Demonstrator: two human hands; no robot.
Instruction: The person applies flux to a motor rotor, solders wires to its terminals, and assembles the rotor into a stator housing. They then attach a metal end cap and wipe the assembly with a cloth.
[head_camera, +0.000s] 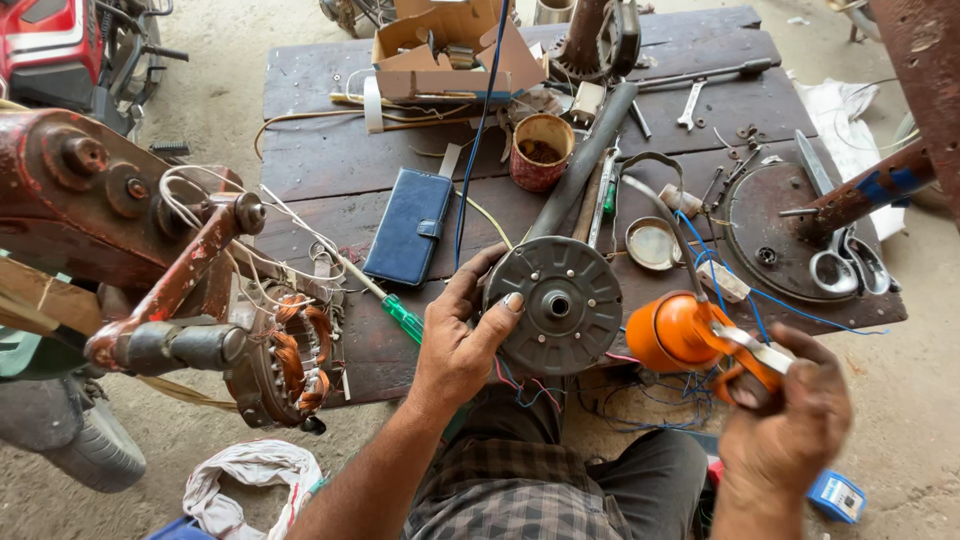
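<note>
Left hand (462, 345) grips the grey motor housing (560, 303); right hand (785, 425) clasps the orange tool (690, 335). Behind, a rusty tin (541, 151) holds brown residue.

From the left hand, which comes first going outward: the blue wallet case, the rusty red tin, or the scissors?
Measured from the left hand:
1. Blue wallet case, just above it, slightly left.
2. Rusty red tin, farther up the bench.
3. Scissors, far right edge.

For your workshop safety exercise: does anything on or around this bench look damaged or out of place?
Yes. The stator clamped at the left has exposed copper windings with loose white wires trailing, and tangled blue wires spill under the grey motor housing.
</note>
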